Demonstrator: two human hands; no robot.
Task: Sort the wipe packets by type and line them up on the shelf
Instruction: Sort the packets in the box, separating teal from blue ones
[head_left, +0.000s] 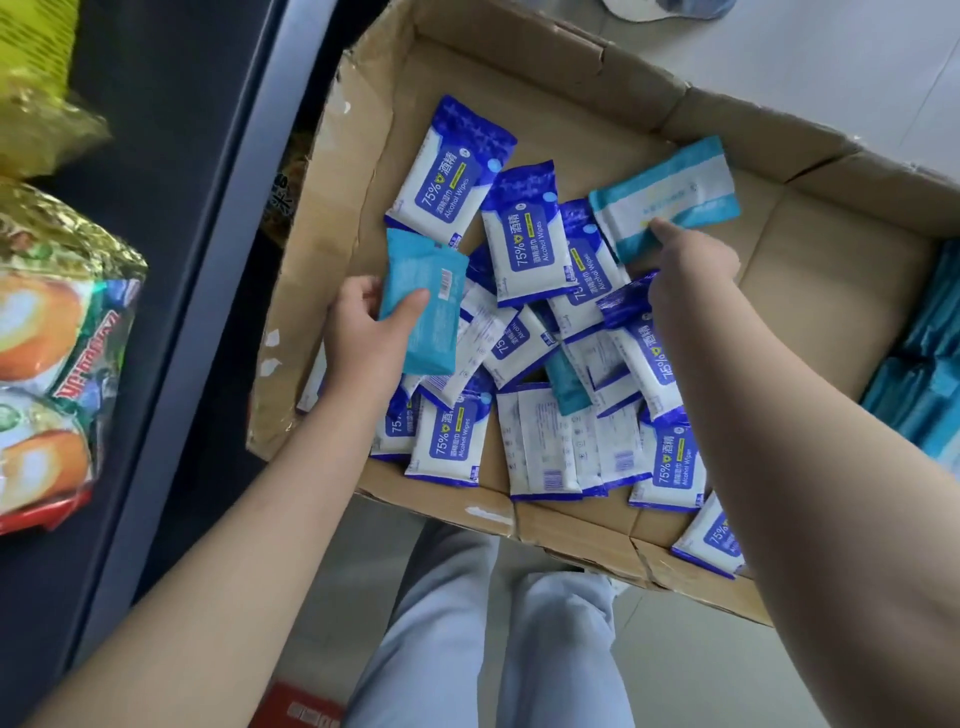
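An open cardboard box (810, 291) holds a loose heap of several dark-blue-and-white alcohol wipe packets (524, 239), some face down. My left hand (363, 322) grips a light teal wipe packet (426, 301) above the box's left side, its barcode side up. My right hand (691, 270) pinches a second teal-and-white wipe packet (670, 197), lifted over the heap near the box's middle. Another teal packet (563, 384) lies half buried among the blue ones.
More teal packets (930, 384) are stacked along the box's right side. A dark shelf unit (171, 260) stands at left, with foil snack bags (57, 364) on it. My legs (498, 623) and the pale floor lie below the box.
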